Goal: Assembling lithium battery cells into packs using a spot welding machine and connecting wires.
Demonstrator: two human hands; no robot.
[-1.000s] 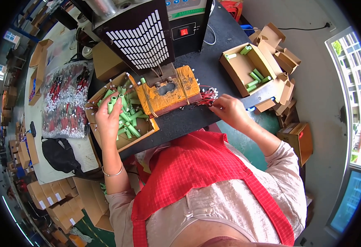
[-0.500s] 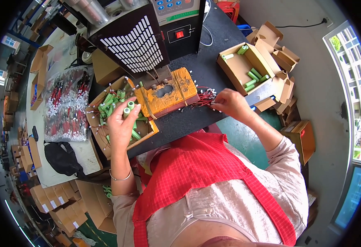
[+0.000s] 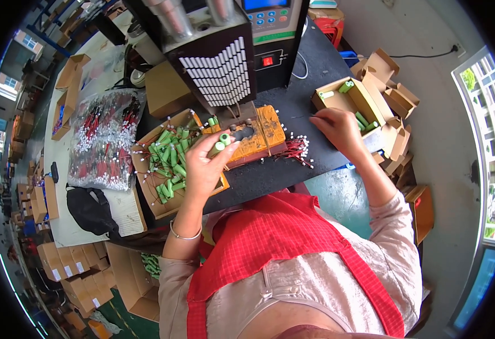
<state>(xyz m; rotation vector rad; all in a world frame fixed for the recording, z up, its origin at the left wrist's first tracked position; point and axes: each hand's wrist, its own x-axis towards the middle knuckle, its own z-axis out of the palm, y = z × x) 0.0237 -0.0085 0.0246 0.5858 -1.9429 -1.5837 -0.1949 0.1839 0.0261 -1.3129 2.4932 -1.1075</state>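
Observation:
A pair of green cylindrical battery cells (image 3: 220, 144) with pale ends is pinched between the thumb and fingers of my left hand (image 3: 203, 169). This hand is at the near left end of the orange-topped block (image 3: 267, 125), which is strapped with bands under the machine's head. My right hand (image 3: 339, 133) is closed at the fingertips over the black bench, left of the small carton. A thin dark wire (image 3: 299, 117) sticks out leftward from its fingers. Red wire leads with white connectors (image 3: 297, 150) lie in a bunch at the block's right end.
An open box (image 3: 146, 195) of green cells with leads stands left of my left hand. The black bench machine (image 3: 216, 68) rises behind the block. At the right, a carton (image 3: 329, 93) holds several green cells. Bagged wire leads (image 3: 101, 141) lie on the far left table.
My left hand has moved right with the cells, from over the box to the block. My right hand has left the bunch of leads, moving up and right with a wire.

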